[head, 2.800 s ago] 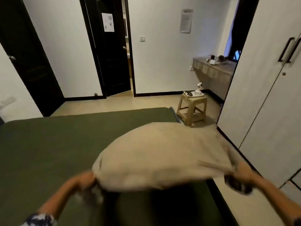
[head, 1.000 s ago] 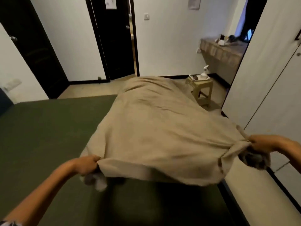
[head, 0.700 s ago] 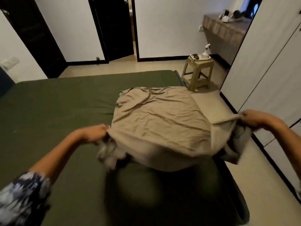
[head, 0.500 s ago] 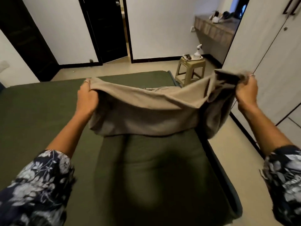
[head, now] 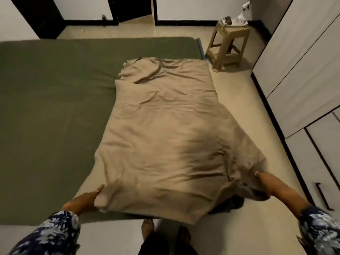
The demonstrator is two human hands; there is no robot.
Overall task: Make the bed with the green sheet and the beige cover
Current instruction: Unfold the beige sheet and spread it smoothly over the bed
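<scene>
Both hands, left hand (head: pixel 83 200) and right hand (head: pixel 257 183), apparently grip the beige cover's (head: pixel 165 135) near edge over the green sheet (head: pixel 51 107).

The cover (head: pixel 165 129) lies on the right part of the sheet (head: pixel 51 107), which spreads across the bed — its right edge hangs over the bed's side toward the floor (head: pixel 244 115). The left hand (head: pixel 83 198) is at the cover's near left corner, the right hand (head: pixel 261 178) at its near right corner. Beyond the bed's far right corner stands a stool (head: pixel 228 45) with small items on top — the wardrobe (head: pixel 301 74) runs along the right
</scene>
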